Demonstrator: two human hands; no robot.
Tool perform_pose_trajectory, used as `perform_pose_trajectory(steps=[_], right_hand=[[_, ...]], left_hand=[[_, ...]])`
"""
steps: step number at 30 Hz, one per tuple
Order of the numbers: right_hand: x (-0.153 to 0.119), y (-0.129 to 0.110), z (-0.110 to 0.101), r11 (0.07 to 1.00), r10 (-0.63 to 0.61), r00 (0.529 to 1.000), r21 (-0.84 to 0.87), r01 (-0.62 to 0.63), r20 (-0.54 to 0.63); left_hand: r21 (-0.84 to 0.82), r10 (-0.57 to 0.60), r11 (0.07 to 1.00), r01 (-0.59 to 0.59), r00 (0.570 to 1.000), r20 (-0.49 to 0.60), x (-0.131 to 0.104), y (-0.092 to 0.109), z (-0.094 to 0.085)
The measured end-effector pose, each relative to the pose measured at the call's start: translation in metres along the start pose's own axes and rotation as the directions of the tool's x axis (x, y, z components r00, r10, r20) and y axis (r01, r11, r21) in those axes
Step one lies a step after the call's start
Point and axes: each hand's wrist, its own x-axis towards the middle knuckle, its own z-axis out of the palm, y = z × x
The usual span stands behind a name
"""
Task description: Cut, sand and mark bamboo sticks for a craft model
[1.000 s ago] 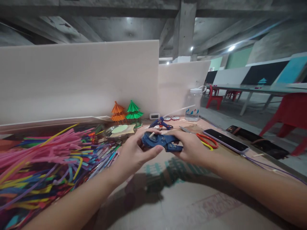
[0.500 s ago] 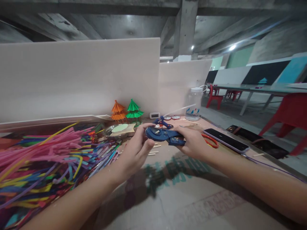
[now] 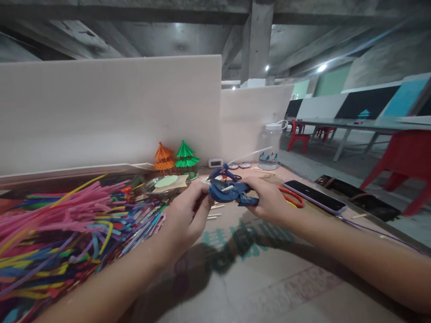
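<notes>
In my right hand [image 3: 266,197] are the handles of a blue hand cutter [image 3: 224,194], which points left at mid-height above the cardboard. A short pale stick piece [image 3: 227,188] lies across the cutter's jaws. My left hand [image 3: 188,208] is closed, thumb and fingers pinched together right beside the jaw end; whatever sits between its fingertips is hidden. Just behind the cutter stands a blue glue gun [image 3: 224,170] with a long clear glue stick. Several cut wooden sticks [image 3: 213,217] lie on the cardboard [image 3: 269,269] below.
Colourful pipe cleaners [image 3: 77,211] are heaped on the left. Behind are a metal bowl [image 3: 148,187], orange [image 3: 164,157] and green [image 3: 186,157] pagoda models, a small timer [image 3: 215,163] and a water bottle [image 3: 269,146]. To the right lie orange-handled scissors [image 3: 292,196] and a phone [image 3: 314,196].
My left fingers have drawn back from over the cutter's front and now pinch at its left end. The cutter has turned slightly in my right hand, showing the stick piece across its jaws.
</notes>
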Motion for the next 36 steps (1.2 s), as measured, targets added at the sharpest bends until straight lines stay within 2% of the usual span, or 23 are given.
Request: perform_pose_trajectory(steps=[6,8,11,15,17,19,26,31,36], right_hand=[[0.002,0.002,-0.004,0.997,-0.074,0.995,-0.017,0.073,-0.072],[0.002,0.004,-0.004,0.997,-0.083,0.994,-0.006,0.083,-0.073],[0.003,0.005,-0.002,1.000,-0.030,0.999,0.000,0.030,-0.044],[0.005,0.003,0.004,0.985,0.162,0.985,0.047,-0.165,0.063],[0.005,0.003,0.008,0.967,0.233,0.964,0.074,-0.243,0.128],[0.005,0.002,0.011,0.959,0.255,0.956,0.086,-0.269,0.148],[0.003,0.003,0.013,0.955,0.267,0.952,0.094,-0.282,0.146],[0.003,0.003,0.013,0.954,0.268,0.951,0.092,-0.284,0.156],[0.003,0.003,0.012,0.961,0.244,0.956,0.092,-0.261,0.161]], left_hand=[[-0.046,0.097,0.994,-0.096,0.995,0.010,-0.003,0.000,0.001],[-0.032,0.097,0.995,-0.096,0.995,0.016,-0.002,0.001,0.001],[0.036,0.001,0.999,-0.002,0.999,0.033,0.002,0.001,0.002],[0.093,-0.185,0.980,0.177,0.979,0.090,0.008,-0.004,0.004],[0.079,-0.239,0.970,0.231,0.963,0.125,0.009,-0.008,0.005],[0.078,-0.258,0.965,0.249,0.956,0.138,0.010,-0.012,0.005],[0.196,-0.184,0.969,0.152,0.970,0.159,0.016,-0.009,-0.007],[0.216,-0.203,0.963,0.161,0.961,0.189,0.019,-0.004,-0.013],[0.234,-0.178,0.963,0.134,0.968,0.178,0.019,-0.003,-0.011]])
